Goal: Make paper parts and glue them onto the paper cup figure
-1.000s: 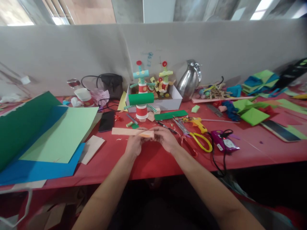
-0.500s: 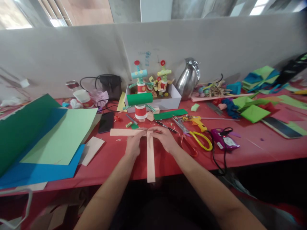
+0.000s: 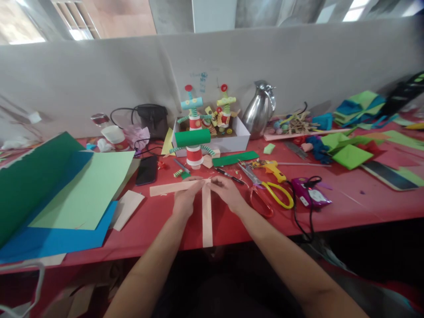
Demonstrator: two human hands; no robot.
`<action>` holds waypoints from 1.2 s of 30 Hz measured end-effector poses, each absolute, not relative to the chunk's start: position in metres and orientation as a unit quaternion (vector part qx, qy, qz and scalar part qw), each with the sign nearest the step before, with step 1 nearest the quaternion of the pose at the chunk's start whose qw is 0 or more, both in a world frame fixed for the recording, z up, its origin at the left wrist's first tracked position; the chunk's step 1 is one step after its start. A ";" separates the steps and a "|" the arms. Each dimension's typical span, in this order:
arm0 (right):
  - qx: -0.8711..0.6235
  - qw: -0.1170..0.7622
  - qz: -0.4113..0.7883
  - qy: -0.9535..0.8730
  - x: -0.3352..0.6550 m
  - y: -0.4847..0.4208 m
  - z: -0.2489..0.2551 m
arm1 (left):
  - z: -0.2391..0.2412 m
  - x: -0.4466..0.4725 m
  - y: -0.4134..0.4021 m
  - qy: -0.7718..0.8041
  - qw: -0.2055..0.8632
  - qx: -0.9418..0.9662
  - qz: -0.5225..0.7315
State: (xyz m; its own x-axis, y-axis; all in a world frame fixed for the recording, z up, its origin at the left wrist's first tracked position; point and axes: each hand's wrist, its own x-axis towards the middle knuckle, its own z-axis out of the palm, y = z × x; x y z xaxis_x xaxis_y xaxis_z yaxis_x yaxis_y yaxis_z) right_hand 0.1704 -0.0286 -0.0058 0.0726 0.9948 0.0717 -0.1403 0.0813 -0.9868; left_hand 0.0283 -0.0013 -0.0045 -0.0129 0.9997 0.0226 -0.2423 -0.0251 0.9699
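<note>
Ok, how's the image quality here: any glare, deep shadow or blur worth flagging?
Head view: the bright opening at upper right is washed out; head view: the steel jug carries bright reflections; head view: beneath the red table, the lower right is nearly black; head view: the wall writing is too blurred to read, and the peach paper lacks fine detail.

Impossible to read any words, numbers or brands; at twelve o'clock, on the smooth grey upright panel (image 3: pixel 109 75), marked in small blue handwriting (image 3: pixel 202 82), too blurred to make out.
</note>
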 end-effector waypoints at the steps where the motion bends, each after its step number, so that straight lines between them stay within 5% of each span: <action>1: -0.464 0.563 0.489 -0.478 0.170 -0.029 -0.006 | -0.004 0.028 -0.001 0.430 0.546 0.442 0.567; 8: -0.480 0.578 0.446 -0.487 0.174 -0.029 -0.008 | -0.003 0.030 -0.004 0.409 0.640 0.421 0.496; 29: -0.444 0.580 0.528 -0.434 0.169 -0.030 -0.003 | -0.011 0.036 -0.001 0.469 0.583 0.385 0.541; 36: -0.416 0.607 0.545 -0.402 0.169 -0.031 -0.001 | -0.005 0.034 -0.001 0.416 0.661 0.393 0.486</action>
